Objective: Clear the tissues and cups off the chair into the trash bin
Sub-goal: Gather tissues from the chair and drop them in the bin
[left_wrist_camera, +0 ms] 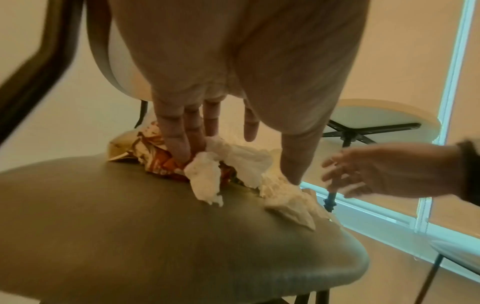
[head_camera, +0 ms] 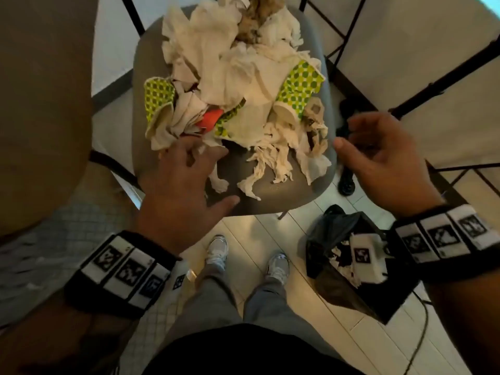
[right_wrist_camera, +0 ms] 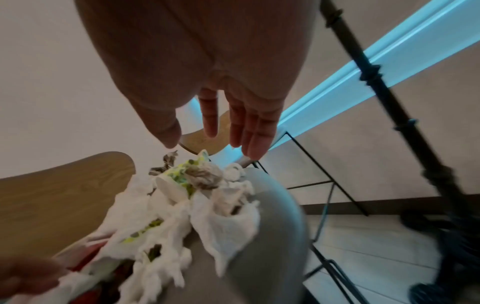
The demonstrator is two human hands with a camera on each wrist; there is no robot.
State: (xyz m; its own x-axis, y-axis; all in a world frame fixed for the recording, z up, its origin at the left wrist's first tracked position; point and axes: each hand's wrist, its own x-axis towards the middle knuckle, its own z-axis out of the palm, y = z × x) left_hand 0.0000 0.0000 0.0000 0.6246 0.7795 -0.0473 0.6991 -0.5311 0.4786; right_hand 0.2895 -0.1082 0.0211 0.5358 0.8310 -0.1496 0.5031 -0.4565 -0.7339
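A grey chair seat [head_camera: 270, 193] carries a heap of crumpled white tissues [head_camera: 216, 50], two crushed green-dotted paper cups [head_camera: 297, 87] [head_camera: 158, 96] and a red cup [head_camera: 211, 119]. My left hand [head_camera: 197, 163] reaches into the near edge of the heap. In the left wrist view its straight fingertips [left_wrist_camera: 182, 152] press into the red cup and tissue, and the thumb touches a tissue [left_wrist_camera: 280, 195]. My right hand [head_camera: 349, 133] hovers just off the chair's right edge with spread, relaxed fingers [right_wrist_camera: 249, 139], holding nothing. The black-bagged trash bin [head_camera: 332, 234] stands on the floor under my right wrist.
A wooden table [head_camera: 40, 104] lies close on the left. A black stand [head_camera: 346, 182] rises by the chair's right edge, with black table legs [head_camera: 446, 77] behind it. My feet [head_camera: 216, 250] are on the tiled floor before the chair. A cable [head_camera: 422, 334] runs past the bin.
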